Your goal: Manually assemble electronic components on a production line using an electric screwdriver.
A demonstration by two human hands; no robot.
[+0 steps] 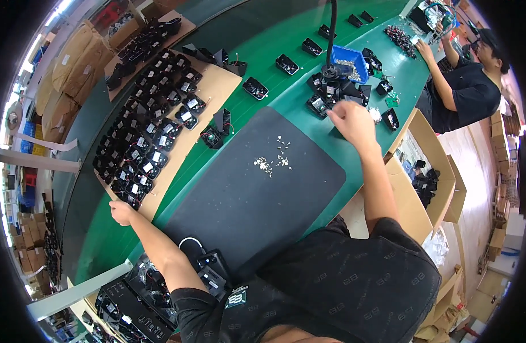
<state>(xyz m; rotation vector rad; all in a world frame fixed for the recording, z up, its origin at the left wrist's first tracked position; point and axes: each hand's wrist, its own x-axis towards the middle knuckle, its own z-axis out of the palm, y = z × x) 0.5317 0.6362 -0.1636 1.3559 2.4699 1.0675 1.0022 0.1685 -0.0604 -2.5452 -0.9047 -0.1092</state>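
Note:
My left hand (123,212) is closed at the near edge of a cardboard sheet (208,94), its fingers curled against the rim. Rows of small black plastic housings (154,123) with wires and white labels cover that sheet. Over on the right, my right hand (354,123) has its fingers curled together beside a pile of black housings (319,104). Whatever it pinches, if anything, is hidden by the hand. Between my arms lies a dark grey mat (234,188), with small screws and pale bits (266,164) scattered on it.
A blue bin (350,60) of small parts stands behind the pile. More housings (255,88) sit spaced along the green belt (240,114). An open carton (440,171) holds black parts at right. A co-worker (466,86) works at the far right. A dark cable (332,34) hangs down.

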